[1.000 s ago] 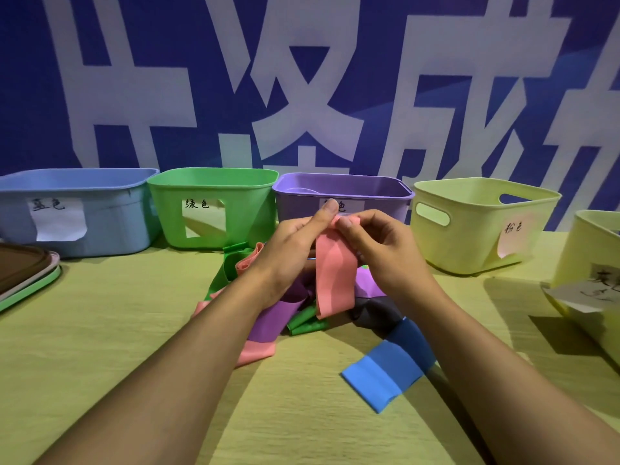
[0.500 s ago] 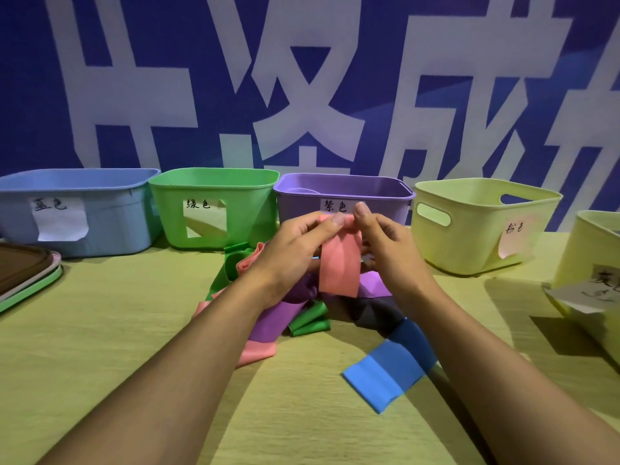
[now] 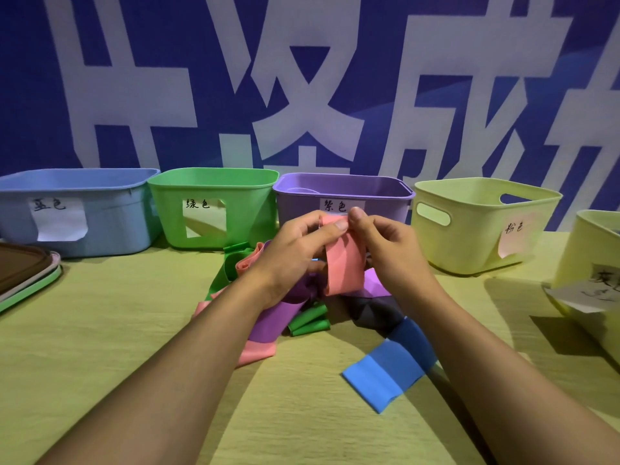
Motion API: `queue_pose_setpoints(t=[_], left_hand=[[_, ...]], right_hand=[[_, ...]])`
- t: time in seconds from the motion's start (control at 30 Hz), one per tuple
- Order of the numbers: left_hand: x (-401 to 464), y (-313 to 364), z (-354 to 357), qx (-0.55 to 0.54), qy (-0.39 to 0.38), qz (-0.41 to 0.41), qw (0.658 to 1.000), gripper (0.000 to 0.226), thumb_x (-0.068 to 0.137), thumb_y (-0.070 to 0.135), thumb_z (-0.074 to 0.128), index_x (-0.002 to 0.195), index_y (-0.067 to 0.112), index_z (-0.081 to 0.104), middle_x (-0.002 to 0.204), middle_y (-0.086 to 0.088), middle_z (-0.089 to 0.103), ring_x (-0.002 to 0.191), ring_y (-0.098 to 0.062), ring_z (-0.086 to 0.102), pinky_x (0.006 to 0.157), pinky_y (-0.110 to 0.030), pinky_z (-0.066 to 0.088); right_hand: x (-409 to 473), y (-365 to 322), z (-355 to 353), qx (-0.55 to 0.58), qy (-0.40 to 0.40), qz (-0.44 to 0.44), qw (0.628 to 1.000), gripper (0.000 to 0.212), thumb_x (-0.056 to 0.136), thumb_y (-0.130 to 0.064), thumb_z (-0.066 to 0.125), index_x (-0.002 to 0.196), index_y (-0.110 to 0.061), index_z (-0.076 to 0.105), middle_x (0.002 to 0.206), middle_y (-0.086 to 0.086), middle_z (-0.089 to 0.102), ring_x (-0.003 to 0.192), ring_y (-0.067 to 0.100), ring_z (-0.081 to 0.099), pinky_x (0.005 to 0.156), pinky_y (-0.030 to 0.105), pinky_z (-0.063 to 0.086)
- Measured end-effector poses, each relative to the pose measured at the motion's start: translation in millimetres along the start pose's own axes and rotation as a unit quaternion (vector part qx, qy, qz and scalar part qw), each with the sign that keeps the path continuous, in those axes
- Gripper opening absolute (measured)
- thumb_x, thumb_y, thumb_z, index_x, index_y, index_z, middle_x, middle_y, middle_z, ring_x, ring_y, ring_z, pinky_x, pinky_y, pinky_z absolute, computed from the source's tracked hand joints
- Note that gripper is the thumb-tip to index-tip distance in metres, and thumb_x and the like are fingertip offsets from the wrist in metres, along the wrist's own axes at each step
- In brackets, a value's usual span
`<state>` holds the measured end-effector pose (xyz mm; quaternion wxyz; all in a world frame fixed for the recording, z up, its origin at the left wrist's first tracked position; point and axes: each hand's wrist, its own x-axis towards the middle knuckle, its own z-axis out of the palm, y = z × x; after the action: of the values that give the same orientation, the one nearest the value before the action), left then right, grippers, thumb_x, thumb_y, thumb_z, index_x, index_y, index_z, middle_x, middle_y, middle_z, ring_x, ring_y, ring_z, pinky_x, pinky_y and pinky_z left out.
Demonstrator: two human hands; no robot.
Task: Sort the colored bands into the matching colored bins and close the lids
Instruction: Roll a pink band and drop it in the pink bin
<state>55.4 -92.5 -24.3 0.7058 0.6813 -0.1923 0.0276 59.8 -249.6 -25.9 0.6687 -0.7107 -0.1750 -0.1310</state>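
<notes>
Fingers [image 3: 340,225] of two hands on one pink band [image 3: 344,270]

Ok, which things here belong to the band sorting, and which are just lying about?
Belong:
pink band pinched by left hand and right hand
band pile
blue band
five bins, e.g. purple bin
stacked lids

Lying about:
blue backdrop

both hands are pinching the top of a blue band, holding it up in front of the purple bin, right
Not quite: the band pinched by the left hand and right hand is pink, not blue. The head view shows it held up before the purple bin; the blue band lies on the table.
</notes>
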Motion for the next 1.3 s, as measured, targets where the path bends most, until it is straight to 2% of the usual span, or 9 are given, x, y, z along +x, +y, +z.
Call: queue_pose_setpoints(t=[0.1, 0.23, 0.37, 0.5, 0.63, 0.77, 0.9, 1.1, 1.3], left_hand=[[0.4, -0.2, -0.6, -0.001, 0.001, -0.003, 1.0, 0.029, 0.091, 0.036, 0.066, 0.111, 0.015, 0.071, 0.102, -0.01, 0.072, 0.096, -0.026, 0.07, 0.098, -0.058, 0.052], [-1.6, 3.7, 0.4, 0.009, -0.007, -0.026, 1.0, 0.043, 0.094, 0.053, 0.062, 0.115, 0.018, 0.073, 0.1, -0.003, 0.076, 0.089, -0.015, 0.072, 0.09, -0.043, 0.055], [1.2, 1.8, -1.0, 0.015, 0.003, -0.042, 0.999, 0.061, 0.087, 0.075, 0.055, 0.111, 0.024, 0.079, 0.104, -0.013, 0.078, 0.098, -0.025, 0.071, 0.098, -0.051, 0.051], [5.1, -1.0, -1.1, 0.025, 0.037, -0.043, 0.998, 0.062, 0.081, 0.08, 0.053, 0.104, 0.031, 0.081, 0.095, -0.013, 0.077, 0.091, -0.026, 0.07, 0.097, -0.057, 0.052], [5.1, -0.8, -0.2, 0.02, 0.057, -0.039, 0.997, 0.058, 0.086, 0.076, 0.055, 0.098, 0.027, 0.083, 0.091, -0.015, 0.078, 0.084, -0.025, 0.07, 0.085, -0.045, 0.053], [5.0, 0.1, 0.6, -0.004, 0.054, -0.022, 0.998, 0.05, 0.094, 0.055, 0.056, 0.093, 0.011, 0.08, 0.08, -0.012, 0.074, 0.07, -0.02, 0.068, 0.07, -0.035, 0.053], [2.6, -0.4, 0.0, -0.017, 0.015, -0.01, 1.0, 0.041, 0.105, 0.039, 0.05, 0.106, 0.006, 0.074, 0.084, -0.015, 0.072, 0.071, -0.024, 0.067, 0.061, -0.033, 0.056], [-0.3, -2.1, 0.6, -0.016, -0.066, 0.009, 0.998, 0.04, 0.107, 0.028, 0.049, 0.13, 0.001, 0.065, 0.102, -0.021, 0.071, 0.079, -0.026, 0.069, 0.059, -0.027, 0.055], [-1.4, -2.2, 0.2, -0.012, -0.087, 0.004, 0.996, 0.037, 0.1, 0.029, 0.052, 0.124, 0.006, 0.067, 0.098, -0.011, 0.074, 0.081, -0.02, 0.072, 0.064, -0.027, 0.055]], right_hand=[[1.8, 2.8, -1.2, -0.003, -0.008, -0.023, 1.0, 0.031, 0.1, -0.039, 0.059, 0.078, -0.021, 0.071, 0.067, -0.01, 0.066, 0.064, 0.007, 0.056, 0.062, 0.028, 0.048], [1.9, 3.3, -0.5, 0.015, -0.027, -0.054, 0.998, 0.018, 0.1, -0.029, 0.061, 0.094, -0.016, 0.072, 0.075, -0.009, 0.072, 0.067, 0.003, 0.062, 0.057, 0.02, 0.049], [3.7, 9.0, -0.7, 0.0, -0.035, -0.085, 0.996, 0.015, 0.097, -0.024, 0.067, 0.106, -0.012, 0.07, 0.085, -0.003, 0.073, 0.069, 0.006, 0.064, 0.056, 0.022, 0.049], [6.1, 12.3, -2.2, -0.015, -0.038, -0.095, 0.995, 0.011, 0.097, -0.02, 0.068, 0.108, -0.016, 0.069, 0.088, -0.001, 0.07, 0.07, 0.007, 0.063, 0.057, 0.023, 0.049], [6.0, 12.7, -2.6, -0.022, -0.044, -0.105, 0.993, 0.01, 0.097, -0.018, 0.068, 0.107, -0.02, 0.069, 0.088, -0.003, 0.071, 0.07, 0.008, 0.062, 0.057, 0.022, 0.048], [5.0, 11.3, -3.0, -0.019, -0.047, -0.1, 0.994, 0.012, 0.097, -0.015, 0.069, 0.107, -0.022, 0.069, 0.094, 0.002, 0.072, 0.075, 0.01, 0.063, 0.058, 0.023, 0.05], [2.1, 7.7, -3.9, 0.001, -0.048, -0.058, 0.997, 0.02, 0.097, -0.037, 0.067, 0.109, -0.022, 0.069, 0.101, 0.001, 0.073, 0.084, 0.012, 0.067, 0.06, 0.029, 0.053], [-2.0, -6.0, -2.4, -0.029, 0.01, 0.019, 0.999, 0.054, 0.087, -0.067, 0.051, 0.075, -0.02, 0.075, 0.054, -0.002, 0.056, 0.052, 0.013, 0.051, 0.051, 0.025, 0.041], [-5.4, -10.3, -0.2, -0.026, 0.0, 0.02, 0.999, 0.056, 0.09, -0.063, 0.053, 0.066, -0.016, 0.073, 0.051, 0.001, 0.058, 0.048, 0.014, 0.05, 0.049, 0.022, 0.041]])
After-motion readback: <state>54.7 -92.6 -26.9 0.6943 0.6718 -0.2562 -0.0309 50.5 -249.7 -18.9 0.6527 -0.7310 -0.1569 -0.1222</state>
